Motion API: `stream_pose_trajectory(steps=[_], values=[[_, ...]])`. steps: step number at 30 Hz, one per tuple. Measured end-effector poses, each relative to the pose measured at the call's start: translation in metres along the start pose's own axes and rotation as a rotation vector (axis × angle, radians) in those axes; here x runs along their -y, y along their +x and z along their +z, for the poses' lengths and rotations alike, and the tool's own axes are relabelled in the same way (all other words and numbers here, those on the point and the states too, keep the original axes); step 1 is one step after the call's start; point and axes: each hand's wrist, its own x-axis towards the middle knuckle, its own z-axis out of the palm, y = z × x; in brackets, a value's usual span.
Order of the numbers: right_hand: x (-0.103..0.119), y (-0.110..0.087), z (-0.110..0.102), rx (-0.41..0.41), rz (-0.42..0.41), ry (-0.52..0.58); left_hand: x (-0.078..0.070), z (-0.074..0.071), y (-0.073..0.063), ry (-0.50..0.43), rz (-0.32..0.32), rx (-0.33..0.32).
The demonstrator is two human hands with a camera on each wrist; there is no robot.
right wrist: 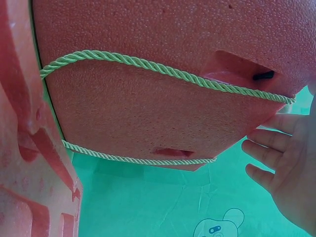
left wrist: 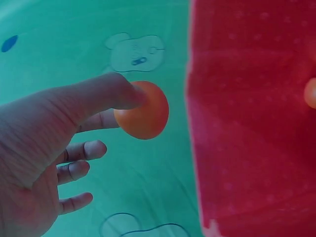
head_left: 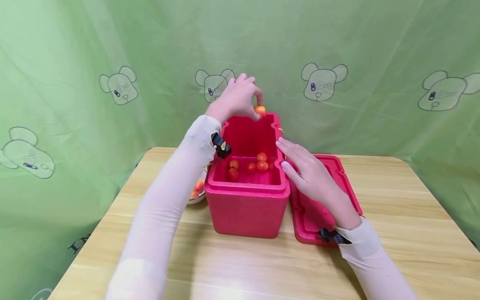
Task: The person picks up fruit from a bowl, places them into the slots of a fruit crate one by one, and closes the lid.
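Left hand (head_left: 240, 98), raised, pinches a cherry tomato (head_left: 260, 111) near the far end of the red box (head_left: 247, 212); right hand (head_left: 309, 173), fingers extended, touches its right rim. Tomatoes (head_left: 262, 166) lie inside; a half-hidden bowl (head_left: 196, 201) seemingly holds more.

The box (head_left: 245, 212) and my left sleeve (head_left: 174, 187) hide most of the bowl (head_left: 196, 201), so I cannot count the fruits (head_left: 199, 185) in it. My left sleeve and right sleeve (head_left: 371, 258) run off the head view's bottom edge. My right hand (head_left: 305, 168) and wrist cover part of the lid (head_left: 343, 181). In the left wrist view, my thumb (left wrist: 108, 91) covers some of the pinched fruit (left wrist: 150, 118), my index fingertip is lost behind it, and the right edge cuts another fruit (left wrist: 311, 93). The right wrist view crops my right hand.
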Motion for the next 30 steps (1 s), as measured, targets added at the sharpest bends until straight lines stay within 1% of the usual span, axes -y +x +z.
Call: stream_pose_trajectory(steps=[5, 8, 15, 21, 26, 30], values=[[0.0, 0.0, 0.001, -0.006, -0.006, -0.013, 0.004, 0.015, 0.003, -0.023, -0.003, 0.007], [0.001, 0.0, 0.001, -0.006, -0.008, -0.014, 0.005, 0.021, 0.004, -0.027, -0.011, 0.004], [0.0, 0.0, -0.001, 0.0, 0.006, -0.012, 0.001, 0.025, 0.009, 0.003, -0.032, -0.026], [0.001, 0.0, -0.001, 0.002, 0.003, -0.005, -0.006, 0.028, 0.012, 0.038, -0.024, -0.02], [0.0, -0.001, 0.0, 0.006, 0.009, -0.002, -0.007, 0.035, 0.012, 0.047, -0.033, 0.004], [0.001, -0.001, 0.001, 0.001, -0.004, -0.011, -0.005, 0.04, 0.011, 0.056, -0.053, 0.036]])
